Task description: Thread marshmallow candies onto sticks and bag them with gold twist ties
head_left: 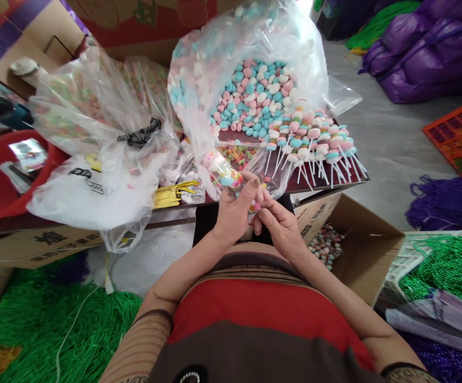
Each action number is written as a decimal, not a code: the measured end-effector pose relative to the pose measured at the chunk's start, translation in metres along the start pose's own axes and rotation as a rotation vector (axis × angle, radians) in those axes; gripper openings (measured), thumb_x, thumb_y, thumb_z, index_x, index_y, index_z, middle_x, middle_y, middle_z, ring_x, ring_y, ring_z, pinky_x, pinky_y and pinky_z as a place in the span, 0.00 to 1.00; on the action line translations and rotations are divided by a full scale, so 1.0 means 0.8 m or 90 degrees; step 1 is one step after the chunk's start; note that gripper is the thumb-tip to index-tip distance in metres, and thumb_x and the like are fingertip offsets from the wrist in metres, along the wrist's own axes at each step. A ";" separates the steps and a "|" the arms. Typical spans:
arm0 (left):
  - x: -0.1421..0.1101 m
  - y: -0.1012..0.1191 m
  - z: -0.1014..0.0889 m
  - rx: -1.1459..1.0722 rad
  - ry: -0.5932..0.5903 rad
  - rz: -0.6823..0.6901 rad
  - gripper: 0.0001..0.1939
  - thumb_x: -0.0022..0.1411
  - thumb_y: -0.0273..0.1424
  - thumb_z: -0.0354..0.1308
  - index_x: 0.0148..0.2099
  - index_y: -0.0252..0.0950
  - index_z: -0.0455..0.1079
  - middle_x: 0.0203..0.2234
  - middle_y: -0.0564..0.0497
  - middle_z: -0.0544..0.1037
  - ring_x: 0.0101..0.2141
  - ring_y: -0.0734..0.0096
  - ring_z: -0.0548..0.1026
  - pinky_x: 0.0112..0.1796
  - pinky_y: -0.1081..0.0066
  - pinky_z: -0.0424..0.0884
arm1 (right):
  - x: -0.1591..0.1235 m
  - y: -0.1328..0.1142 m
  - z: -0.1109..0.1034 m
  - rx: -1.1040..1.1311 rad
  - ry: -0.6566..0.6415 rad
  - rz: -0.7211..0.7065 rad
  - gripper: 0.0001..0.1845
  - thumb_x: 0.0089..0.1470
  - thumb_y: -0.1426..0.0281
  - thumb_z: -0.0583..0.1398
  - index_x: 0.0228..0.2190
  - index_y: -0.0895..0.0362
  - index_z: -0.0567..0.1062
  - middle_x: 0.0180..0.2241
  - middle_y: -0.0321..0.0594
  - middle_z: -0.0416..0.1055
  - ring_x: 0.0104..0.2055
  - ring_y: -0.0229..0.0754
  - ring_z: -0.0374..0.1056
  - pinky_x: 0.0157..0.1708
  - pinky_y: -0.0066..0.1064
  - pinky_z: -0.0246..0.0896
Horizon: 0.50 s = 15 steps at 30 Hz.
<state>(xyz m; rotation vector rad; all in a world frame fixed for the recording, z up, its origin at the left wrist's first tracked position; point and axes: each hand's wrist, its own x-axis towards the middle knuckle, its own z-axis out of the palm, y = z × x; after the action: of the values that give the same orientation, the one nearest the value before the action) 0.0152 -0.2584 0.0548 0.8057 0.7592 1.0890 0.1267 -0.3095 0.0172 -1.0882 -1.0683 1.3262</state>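
Left hand (233, 213) and right hand (278, 226): both closed on one wrapped candy skewer (225, 173). Finished skewers (314, 146) piled on table (350, 180); loose candies in bag (254, 96) remaining.

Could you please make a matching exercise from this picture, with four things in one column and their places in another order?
Things:
1. candy skewers
2. loose marshmallows
3. wrapped skewer
4. yellow twist ties

Places:
A. inside the big clear bag
B. in the left hand, right hand beside it
C. at the table's front edge, left of the hands
D. piled at the table's right end

Pairs: 1-D, 2-A, 3-B, 4-C
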 end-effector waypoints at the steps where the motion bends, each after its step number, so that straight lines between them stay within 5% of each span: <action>1: 0.002 0.003 -0.002 -0.009 0.005 0.051 0.27 0.55 0.57 0.71 0.35 0.43 0.66 0.19 0.59 0.68 0.21 0.75 0.68 0.22 0.70 0.66 | 0.000 -0.001 -0.001 -0.021 -0.005 -0.010 0.23 0.60 0.45 0.65 0.39 0.52 0.78 0.20 0.29 0.70 0.22 0.37 0.65 0.27 0.32 0.66; 3: 0.004 0.006 -0.005 -0.013 -0.010 0.122 0.23 0.58 0.53 0.71 0.37 0.42 0.70 0.19 0.59 0.70 0.18 0.76 0.67 0.19 0.71 0.64 | 0.001 -0.002 -0.002 -0.038 -0.013 -0.013 0.22 0.60 0.46 0.65 0.35 0.52 0.79 0.21 0.32 0.72 0.23 0.38 0.67 0.28 0.33 0.68; 7: -0.001 -0.007 -0.015 0.081 -0.093 -0.030 0.25 0.61 0.55 0.67 0.46 0.40 0.75 0.31 0.55 0.79 0.13 0.83 0.60 0.11 0.73 0.57 | 0.005 0.004 0.002 0.032 -0.006 0.019 0.25 0.60 0.44 0.65 0.28 0.52 0.76 0.22 0.34 0.74 0.23 0.39 0.68 0.26 0.33 0.67; 11: -0.002 -0.017 -0.037 0.120 -0.106 0.061 0.38 0.52 0.60 0.71 0.56 0.42 0.73 0.42 0.49 0.81 0.29 0.76 0.75 0.29 0.75 0.73 | 0.008 0.009 0.001 0.096 0.045 0.021 0.22 0.60 0.47 0.67 0.31 0.53 0.76 0.23 0.34 0.76 0.22 0.38 0.69 0.26 0.31 0.66; 15: 0.004 -0.007 -0.051 0.230 -0.036 0.141 0.26 0.63 0.57 0.64 0.47 0.40 0.77 0.37 0.50 0.81 0.38 0.70 0.77 0.42 0.71 0.72 | 0.008 0.012 -0.004 0.074 0.065 0.013 0.22 0.60 0.47 0.67 0.34 0.53 0.77 0.23 0.33 0.77 0.22 0.36 0.68 0.25 0.30 0.65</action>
<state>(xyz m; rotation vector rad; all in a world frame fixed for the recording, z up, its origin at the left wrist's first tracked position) -0.0159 -0.2497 0.0291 1.2461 0.8445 1.1352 0.1278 -0.3037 0.0073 -1.0707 -0.8960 1.3184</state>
